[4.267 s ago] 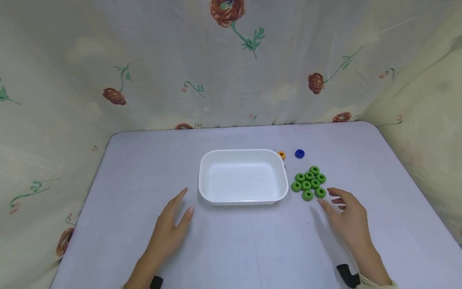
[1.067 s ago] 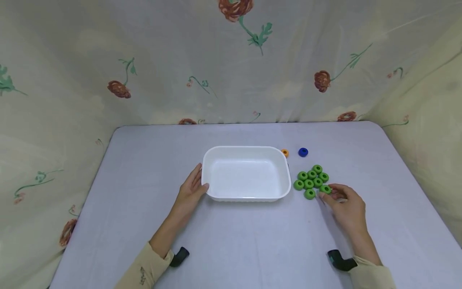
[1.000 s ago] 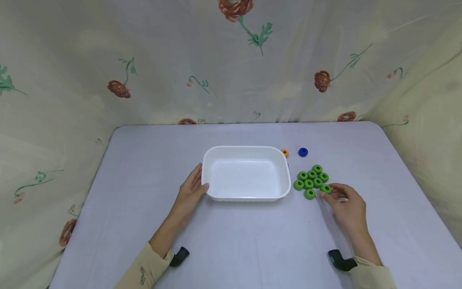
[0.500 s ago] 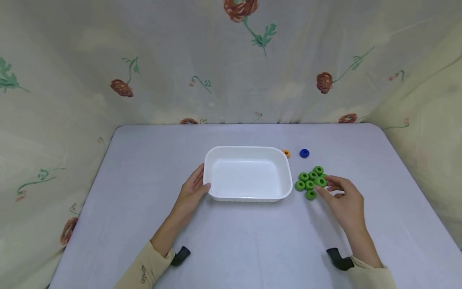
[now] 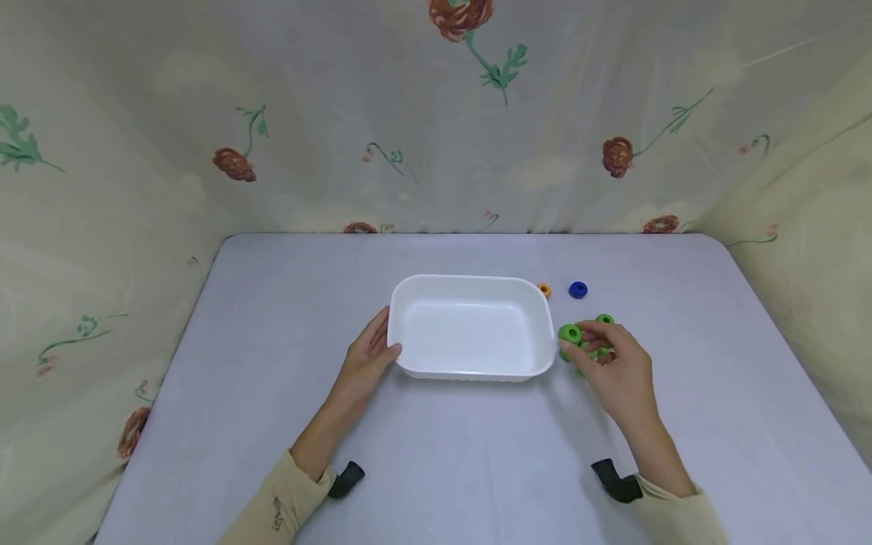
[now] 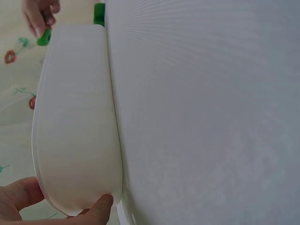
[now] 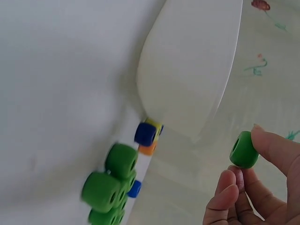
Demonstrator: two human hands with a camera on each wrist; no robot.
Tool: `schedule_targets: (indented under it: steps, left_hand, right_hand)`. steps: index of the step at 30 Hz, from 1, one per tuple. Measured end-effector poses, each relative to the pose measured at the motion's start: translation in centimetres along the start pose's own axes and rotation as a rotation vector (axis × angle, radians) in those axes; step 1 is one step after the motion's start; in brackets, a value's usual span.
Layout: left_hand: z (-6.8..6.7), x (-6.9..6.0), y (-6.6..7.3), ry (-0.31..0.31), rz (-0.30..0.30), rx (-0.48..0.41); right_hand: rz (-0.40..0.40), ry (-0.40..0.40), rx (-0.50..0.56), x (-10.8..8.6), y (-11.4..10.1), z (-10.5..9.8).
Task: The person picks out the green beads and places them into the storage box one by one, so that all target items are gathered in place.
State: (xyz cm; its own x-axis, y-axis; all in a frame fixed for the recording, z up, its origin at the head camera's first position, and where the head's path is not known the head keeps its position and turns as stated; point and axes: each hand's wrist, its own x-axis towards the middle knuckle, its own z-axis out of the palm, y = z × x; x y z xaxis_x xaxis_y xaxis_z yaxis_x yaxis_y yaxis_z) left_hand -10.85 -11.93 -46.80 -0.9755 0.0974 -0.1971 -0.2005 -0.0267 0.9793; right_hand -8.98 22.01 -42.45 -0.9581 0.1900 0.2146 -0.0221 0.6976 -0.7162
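A white tray point(image 5: 474, 375) stands on the table, nothing in it. My left hand point(image 5: 364, 363) grips its left end, the thumb at the rim and the fingers along the outer wall, as the left wrist view shows too. Between thumb and fingertips my right hand point(image 5: 618, 371) pinches a green bead point(image 5: 570, 334), raised above the table just beside the tray's right end. In the right wrist view the pinched green bead point(image 7: 244, 150) is well off the table. Several green beads point(image 7: 101, 191) sit below, partly hidden by the right hand in the head view.
Behind the green beads lie an orange bead point(image 5: 544, 290), close to the tray's back right corner, and a blue bead point(image 5: 578, 290). The right wrist view shows another blue bead point(image 7: 146, 134) with a yellow one against the tray. A flowered cloth hangs behind the table.
My right hand has picked up a green bead from the group's near right and carried it left towards the tray. My left hand has come to the tray's left end and taken hold.
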Motion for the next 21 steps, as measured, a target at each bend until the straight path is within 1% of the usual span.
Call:
schedule_targets:
  steps: [5,10,15,21]
  left_hand:
    - [0.0,0.0,0.0,0.004,-0.002,0.005]
    - [0.1,0.0,0.1,0.004,-0.004,0.005]
    - [0.2,-0.1,0.2,0.003,-0.012,-0.004]
    - [0.1,-0.1,0.2,0.003,-0.011,-0.006]
  right_hand:
    - [-0.03,-0.051,0.014,0.4,-1.3,1.1]
    - [-0.091,-0.086,0.015,0.5,-2.3,2.2]
    - [-0.136,-0.118,0.038,0.6,-3.1,3.6]
    - [-0.158,-0.178,0.03,0.7,-4.0,5.2]
